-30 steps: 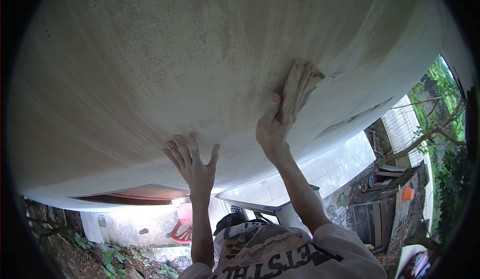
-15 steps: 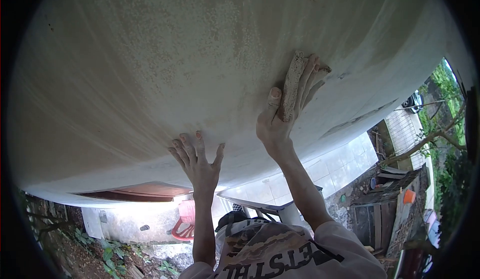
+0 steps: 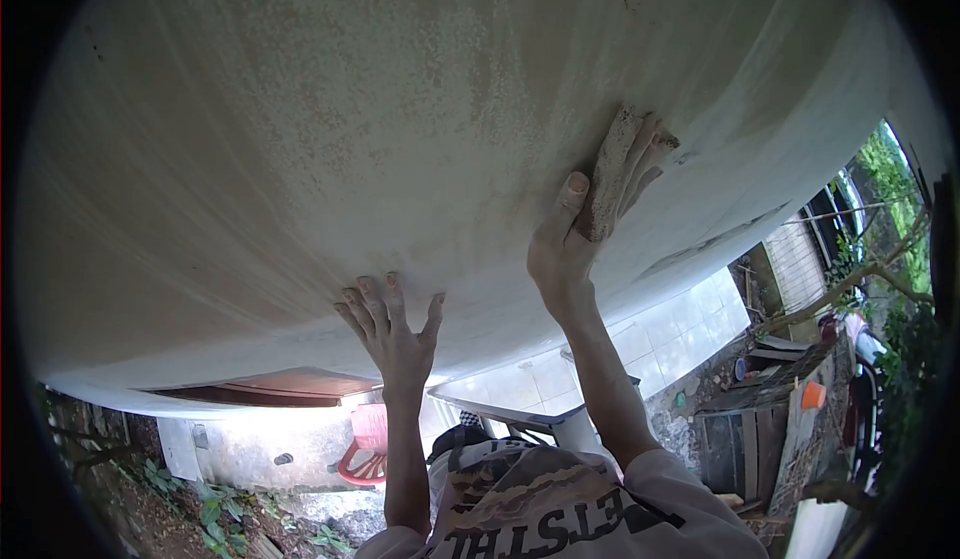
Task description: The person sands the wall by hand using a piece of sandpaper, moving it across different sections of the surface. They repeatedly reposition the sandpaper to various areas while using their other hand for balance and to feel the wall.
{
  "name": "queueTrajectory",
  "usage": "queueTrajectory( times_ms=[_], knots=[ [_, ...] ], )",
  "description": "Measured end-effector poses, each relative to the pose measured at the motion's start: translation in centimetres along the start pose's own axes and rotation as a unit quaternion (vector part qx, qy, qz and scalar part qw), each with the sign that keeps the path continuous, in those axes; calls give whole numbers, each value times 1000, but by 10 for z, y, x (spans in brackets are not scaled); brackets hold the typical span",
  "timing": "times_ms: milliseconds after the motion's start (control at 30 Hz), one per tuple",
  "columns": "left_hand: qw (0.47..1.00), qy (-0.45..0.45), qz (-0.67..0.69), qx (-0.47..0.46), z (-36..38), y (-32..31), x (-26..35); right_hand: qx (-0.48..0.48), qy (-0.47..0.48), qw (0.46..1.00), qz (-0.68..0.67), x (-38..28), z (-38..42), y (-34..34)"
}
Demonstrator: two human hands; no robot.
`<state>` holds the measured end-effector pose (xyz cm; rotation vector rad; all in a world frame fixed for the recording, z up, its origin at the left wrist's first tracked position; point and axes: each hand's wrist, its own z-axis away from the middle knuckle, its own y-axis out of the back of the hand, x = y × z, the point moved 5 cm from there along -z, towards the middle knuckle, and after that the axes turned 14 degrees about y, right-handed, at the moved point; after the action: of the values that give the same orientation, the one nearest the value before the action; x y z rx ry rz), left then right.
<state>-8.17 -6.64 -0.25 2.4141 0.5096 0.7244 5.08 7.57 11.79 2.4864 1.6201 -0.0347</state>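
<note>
A pale, streaky plastered wall (image 3: 400, 149) curves across most of the view. My left hand (image 3: 400, 344) rests with spread fingertips against its lower part and holds nothing. Further right and higher, my right hand (image 3: 565, 259) grips a flat, rough block caked with pale plaster (image 3: 613, 174). Its long edge faces left along the wall; my thumb lies on the near side and my fingers stretch along the other. The block's face toward the wall is hidden. Whitish dust coats my fingertips.
Below are a red plastic chair (image 3: 365, 449), a brown panel (image 3: 290, 387) under the wall's edge and a white tiled surface (image 3: 650, 339) with a metal rail. At right stand a weathered wooden shed (image 3: 740, 449), an orange pot (image 3: 813, 396) and a bare branch (image 3: 850, 284).
My right hand and the block have shifted a little to the right along the wall. My left hand stays at nearly the same spot, fingers spread.
</note>
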Motion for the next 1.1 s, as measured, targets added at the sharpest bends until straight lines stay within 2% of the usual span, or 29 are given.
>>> queueTrajectory(
  times_ms=[67,133,233,267,367,500,567,633,833,933,1000,1067,1100],
  knots=[
    [1000,5,3,2,1,-1,-2,60,-27,998,-15,-3,-4,-6],
    [1000,8,12,6,1,-4,-4,-1,26,1000,15,-16,49,-23],
    [1000,8,15,1,3,-4,-7,-143,108,983,27,-29,188,-48],
    [1000,9,13,-1,3,-4,-7,-192,137,971,35,-30,213,-52],
    [1000,-2,9,5,5,-4,-11,-175,125,976,17,-30,179,-45],
    [1000,28,9,5,6,-4,-12,-124,114,986,22,-41,17,-24],
    [999,46,12,-1,5,-3,-13,-75,90,993,6,-47,-15,-23],
    [998,55,25,2,8,-5,-16,-62,102,993,15,-54,-8,-31],
    [999,31,19,-14,11,-10,-24,-156,197,967,39,-64,178,-63],
    [1000,19,16,-13,12,-9,-25,-157,206,965,33,-65,149,-57],
    [1000,22,12,-11,10,-8,-25,-157,198,967,34,-70,79,-47],
    [999,34,3,-19,11,-7,-25,-104,151,983,17,-72,4,-37],
    [999,42,6,-20,12,-7,-27,-77,145,986,27,-69,-2,-39]
  ],
)
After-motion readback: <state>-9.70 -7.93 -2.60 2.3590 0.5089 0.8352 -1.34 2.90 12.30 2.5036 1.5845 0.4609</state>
